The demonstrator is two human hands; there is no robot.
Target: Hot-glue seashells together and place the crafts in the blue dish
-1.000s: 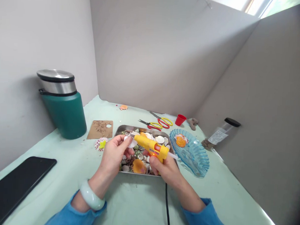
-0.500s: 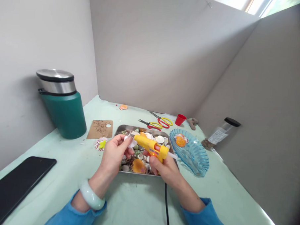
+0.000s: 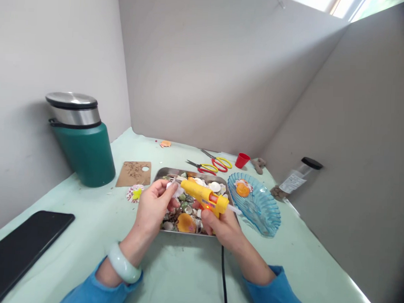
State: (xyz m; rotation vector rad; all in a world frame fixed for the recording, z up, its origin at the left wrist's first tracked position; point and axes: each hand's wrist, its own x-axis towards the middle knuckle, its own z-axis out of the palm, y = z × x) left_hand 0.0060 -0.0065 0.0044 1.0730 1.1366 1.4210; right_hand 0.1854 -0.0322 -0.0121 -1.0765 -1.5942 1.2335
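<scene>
In the head view my right hand (image 3: 220,224) is wrapped round the grip of a yellow hot glue gun (image 3: 200,194), whose nozzle points left. A clear glue stick (image 3: 234,209) sticks out of its back end. My left hand (image 3: 157,205) pinches a small white shell (image 3: 177,192) between thumb and fingers, right at the nozzle tip. Whether the tip touches the shell I cannot tell. Below both hands lies a metal tray (image 3: 175,232) holding many shells, among them an orange scallop shell (image 3: 186,222) near its front edge.
A blue glass dish (image 3: 262,212) with an orange shell piece (image 3: 242,189) stands right of the tray. Scissors (image 3: 204,167) and a red cup (image 3: 242,160) lie behind. At left are a green bottle (image 3: 88,151), a brown card (image 3: 129,174) and a phone (image 3: 27,246). A black cord (image 3: 223,277) runs toward me.
The hands, glue gun and shell hold nearly the same place. The white shell looks slightly turned at the nozzle. The whole view has shifted a little.
</scene>
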